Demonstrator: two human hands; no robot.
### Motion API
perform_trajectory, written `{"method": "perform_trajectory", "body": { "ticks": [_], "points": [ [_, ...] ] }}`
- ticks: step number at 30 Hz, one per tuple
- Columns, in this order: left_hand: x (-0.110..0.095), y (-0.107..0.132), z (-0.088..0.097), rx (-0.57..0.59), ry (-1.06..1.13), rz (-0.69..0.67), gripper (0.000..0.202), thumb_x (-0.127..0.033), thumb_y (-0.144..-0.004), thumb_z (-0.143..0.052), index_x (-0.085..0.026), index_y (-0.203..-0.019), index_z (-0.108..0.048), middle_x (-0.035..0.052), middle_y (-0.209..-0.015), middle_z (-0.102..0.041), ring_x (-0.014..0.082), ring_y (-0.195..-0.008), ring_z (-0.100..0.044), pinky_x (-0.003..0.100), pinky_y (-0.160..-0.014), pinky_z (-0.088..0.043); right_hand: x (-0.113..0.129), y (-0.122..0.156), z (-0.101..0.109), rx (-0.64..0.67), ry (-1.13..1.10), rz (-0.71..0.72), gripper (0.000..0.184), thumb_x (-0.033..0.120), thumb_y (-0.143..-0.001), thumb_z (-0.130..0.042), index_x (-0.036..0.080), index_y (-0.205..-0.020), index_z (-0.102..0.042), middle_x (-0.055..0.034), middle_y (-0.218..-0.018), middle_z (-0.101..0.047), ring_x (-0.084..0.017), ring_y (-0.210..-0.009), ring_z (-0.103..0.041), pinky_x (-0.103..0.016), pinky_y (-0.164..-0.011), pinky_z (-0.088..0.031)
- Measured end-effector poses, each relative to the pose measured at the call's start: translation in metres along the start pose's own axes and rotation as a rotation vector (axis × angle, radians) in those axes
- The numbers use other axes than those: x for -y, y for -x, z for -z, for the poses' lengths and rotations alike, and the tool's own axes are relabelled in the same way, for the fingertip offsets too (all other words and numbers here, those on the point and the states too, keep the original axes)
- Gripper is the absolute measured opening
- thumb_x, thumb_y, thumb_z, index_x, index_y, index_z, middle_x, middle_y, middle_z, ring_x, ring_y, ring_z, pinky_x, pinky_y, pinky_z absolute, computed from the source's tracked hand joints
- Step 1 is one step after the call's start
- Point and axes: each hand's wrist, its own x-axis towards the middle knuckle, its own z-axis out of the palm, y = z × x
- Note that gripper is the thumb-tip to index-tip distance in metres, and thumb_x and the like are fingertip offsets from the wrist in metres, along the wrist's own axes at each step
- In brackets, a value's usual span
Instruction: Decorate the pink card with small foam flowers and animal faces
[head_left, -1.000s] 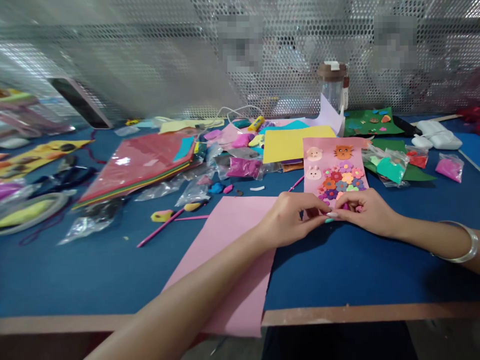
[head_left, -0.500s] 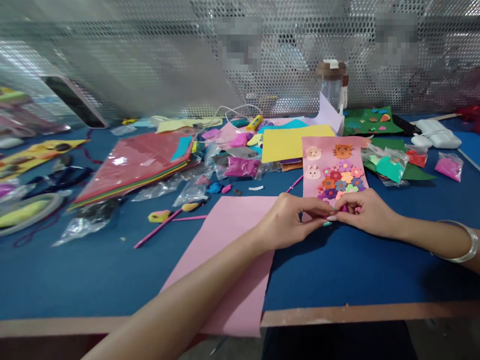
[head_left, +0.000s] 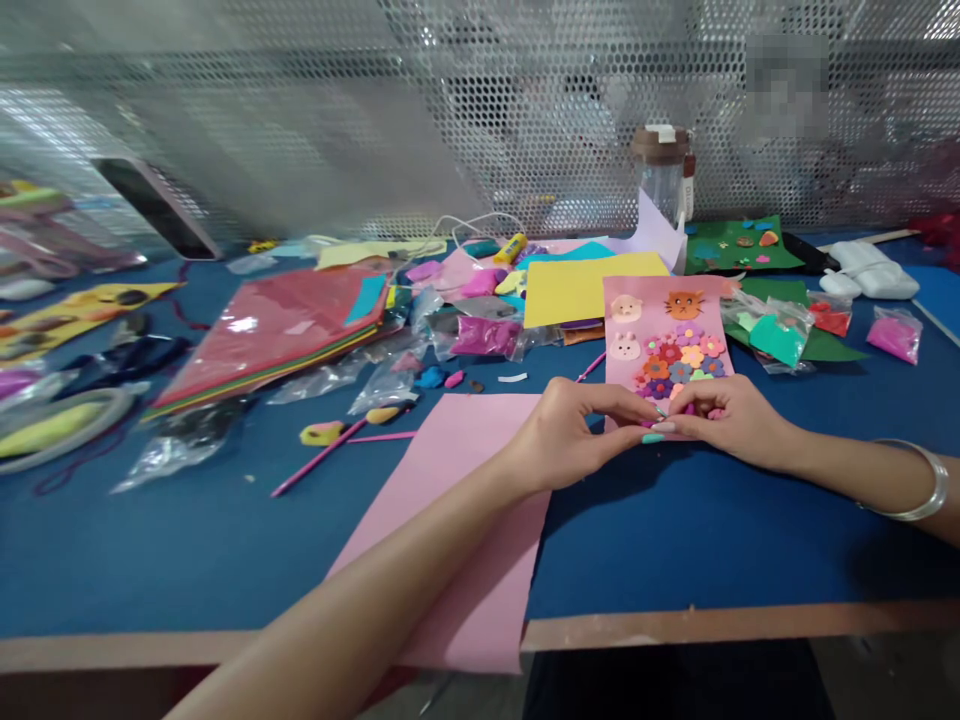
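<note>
My left hand and my right hand meet at their fingertips, both closed in a pinch. A small magenta piece, mostly hidden by the fingers, shows between them; its kind is unclear. Just beyond the hands lies a pink decorated card, its lower part covered by them. Clustered on it are several colourful flowers, below an orange cat face and beside two pale animal faces. Under my left forearm a plain pink sheet reaches over the table's front edge.
Purple sticks with yellow clay lie left of the sheet. Behind are a red plastic folder, a yellow sheet, a magenta clay packet and a lidded cup. A perforated metal screen closes off the back.
The fingertips have shifted slightly against each other, and the left thumb's green nail now shows more plainly. The hands stay over the card's lower edge.
</note>
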Motion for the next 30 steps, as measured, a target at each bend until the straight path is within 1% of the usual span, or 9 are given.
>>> {"method": "perform_trajectory", "body": {
  "ticks": [5, 8, 11, 14, 18, 20, 25, 30],
  "points": [
    [0.0016, 0.0000, 0.0018, -0.012, 0.008, 0.029, 0.012, -0.015, -0.068, -0.058, -0.012, -0.074, -0.068, 0.0049, -0.070, -0.069, 0.0104, -0.059, -0.062, 0.015, -0.054, -0.050, -0.0018, 0.0002, 0.0003, 0.029, -0.001, -0.002, 0.029, 0.038, -0.074, -0.054, 0.011, -0.070, -0.063, -0.0017, -0.057, -0.053, -0.006, -0.047, -0.036, -0.019, -0.041, -0.027],
    [0.0048, -0.0002, 0.0029, -0.063, -0.005, 0.051, 0.014, -0.015, -0.070, -0.057, -0.011, -0.078, -0.068, 0.0060, -0.076, -0.069, 0.0111, -0.064, -0.062, 0.017, -0.059, -0.051, 0.0001, 0.0008, 0.0001, 0.055, -0.009, -0.006, 0.032, 0.041, -0.074, -0.053, 0.011, -0.072, -0.064, -0.0013, -0.056, -0.052, -0.006, -0.047, -0.038, -0.019, -0.041, -0.028],
    [0.0072, -0.0007, 0.0027, -0.102, -0.053, 0.037, 0.019, -0.017, -0.073, -0.056, -0.011, -0.088, -0.066, 0.0075, -0.084, -0.068, 0.0120, -0.071, -0.062, 0.018, -0.064, -0.052, 0.0018, 0.0012, -0.0003, 0.052, 0.008, -0.010, 0.030, 0.038, -0.076, -0.052, 0.010, -0.071, -0.063, -0.0019, -0.057, -0.053, -0.007, -0.048, -0.040, -0.019, -0.043, -0.031],
    [0.0076, -0.0012, 0.0022, -0.089, -0.110, 0.002, 0.018, -0.018, -0.075, -0.055, -0.011, -0.087, -0.066, 0.0075, -0.082, -0.068, 0.0124, -0.072, -0.062, 0.019, -0.065, -0.051, 0.0022, 0.0012, -0.0006, 0.046, 0.022, -0.002, 0.027, 0.034, -0.077, -0.051, 0.010, -0.070, -0.061, -0.0023, -0.059, -0.054, -0.007, -0.050, -0.041, -0.019, -0.045, -0.032],
    [0.0068, -0.0016, 0.0022, -0.068, -0.121, -0.013, 0.014, -0.020, -0.075, -0.056, -0.013, -0.080, -0.067, 0.0055, -0.076, -0.068, 0.0114, -0.067, -0.061, 0.019, -0.062, -0.050, 0.0017, 0.0011, -0.0007, 0.054, 0.025, 0.013, 0.028, 0.034, -0.078, -0.049, 0.010, -0.071, -0.062, -0.0012, -0.058, -0.053, -0.006, -0.049, -0.039, -0.018, -0.044, -0.031],
    [0.0065, -0.0018, 0.0025, -0.058, -0.117, -0.003, 0.013, -0.021, -0.075, -0.056, -0.013, -0.078, -0.066, 0.0047, -0.072, -0.067, 0.0099, -0.062, -0.060, 0.017, -0.058, -0.049, 0.0015, 0.0012, -0.0007, 0.057, 0.025, 0.018, 0.029, 0.035, -0.078, -0.049, 0.010, -0.072, -0.062, -0.0006, -0.057, -0.052, -0.005, -0.047, -0.038, -0.018, -0.043, -0.029],
    [0.0049, -0.0016, 0.0031, -0.035, -0.123, 0.000, 0.015, -0.021, -0.077, -0.052, -0.011, -0.070, -0.061, 0.0018, -0.062, -0.063, 0.0059, -0.052, -0.055, 0.014, -0.050, -0.043, 0.0019, 0.0018, -0.0007, 0.058, 0.050, 0.031, 0.030, 0.036, -0.078, -0.049, 0.010, -0.072, -0.063, 0.0002, -0.055, -0.049, -0.005, -0.047, -0.036, -0.018, -0.043, -0.028],
    [0.0040, 0.0000, 0.0032, -0.002, -0.185, -0.027, 0.020, -0.024, -0.079, -0.050, -0.011, -0.064, -0.055, -0.0018, -0.052, -0.056, 0.0033, -0.044, -0.047, 0.013, -0.043, -0.035, 0.0031, 0.0022, -0.0008, 0.052, 0.097, 0.065, 0.032, 0.036, -0.078, -0.047, 0.010, -0.068, -0.062, 0.0000, -0.054, -0.049, -0.006, -0.046, -0.036, -0.018, -0.043, -0.027]
  ]
}}
